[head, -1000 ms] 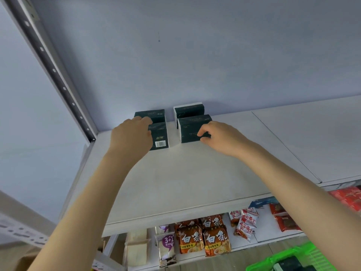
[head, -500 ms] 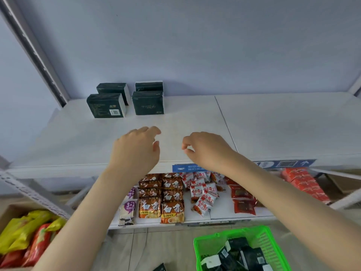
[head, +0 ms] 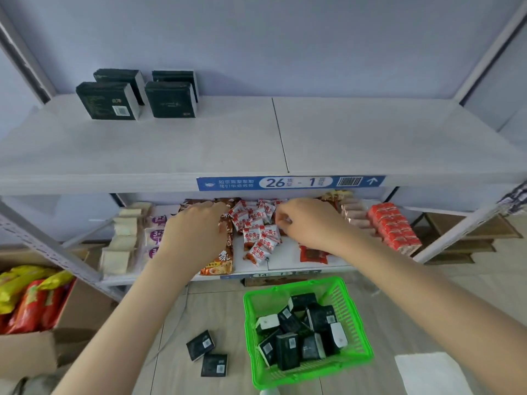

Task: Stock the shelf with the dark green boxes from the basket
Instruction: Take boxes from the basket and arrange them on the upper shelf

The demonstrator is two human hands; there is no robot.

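Shop: snack packets [head: 258,232] on shelving, aisle label [head: 291,182].

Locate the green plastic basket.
Head view, lower centre-right: the green plastic basket sits on the floor below the white shelving, dark green boxes inside, two loose boxes lying just left of it.

four boxes [head: 170,99] sit in two rows at the back left of the top shelf [head: 370,138]. the basket [head: 248,323] stands on the floor [head: 399,303] below, with two loose boxes [head: 200,345] just left of it.
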